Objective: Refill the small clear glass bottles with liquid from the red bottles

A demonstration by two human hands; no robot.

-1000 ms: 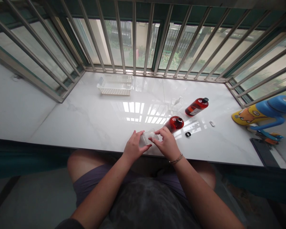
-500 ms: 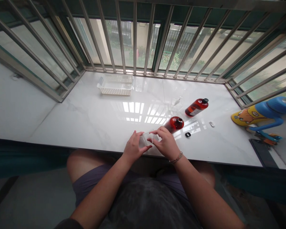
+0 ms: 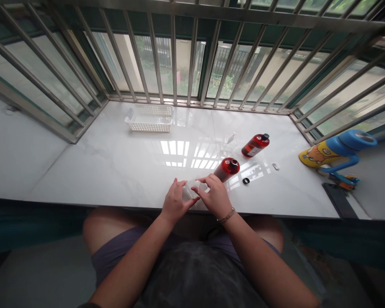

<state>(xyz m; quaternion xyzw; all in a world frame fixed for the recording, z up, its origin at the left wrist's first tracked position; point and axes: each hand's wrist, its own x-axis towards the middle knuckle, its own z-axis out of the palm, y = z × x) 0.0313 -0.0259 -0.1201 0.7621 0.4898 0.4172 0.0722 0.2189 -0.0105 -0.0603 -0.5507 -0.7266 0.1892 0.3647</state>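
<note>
My left hand (image 3: pixel 174 200) is closed round the side of a small clear container (image 3: pixel 188 189) at the counter's front edge. Thumb and finger of my right hand (image 3: pixel 215 197) pinch a small, clear or whitish piece (image 3: pixel 197 185) at the container's top; its kind is too small to tell. Just beyond my right hand stands a red bottle (image 3: pixel 227 168) with its neck uncovered. A black ring-like cap (image 3: pixel 246 181) lies to its right. Farther back is a second red bottle (image 3: pixel 255 146) with a black cap on and a pale label.
A white perforated basket (image 3: pixel 150 127) sits at the back left, by the window bars. Clear plastic pieces (image 3: pixel 231 139) lie behind the bottles. A small white item (image 3: pixel 276 166), a blue and yellow drinking bottle (image 3: pixel 324 153) and a dark phone (image 3: pixel 336 200) are on the right.
The camera view has tilted up and shifted slightly right. Both hands keep their hold on the clear container and the small piece, with only slight finger movement.
</note>
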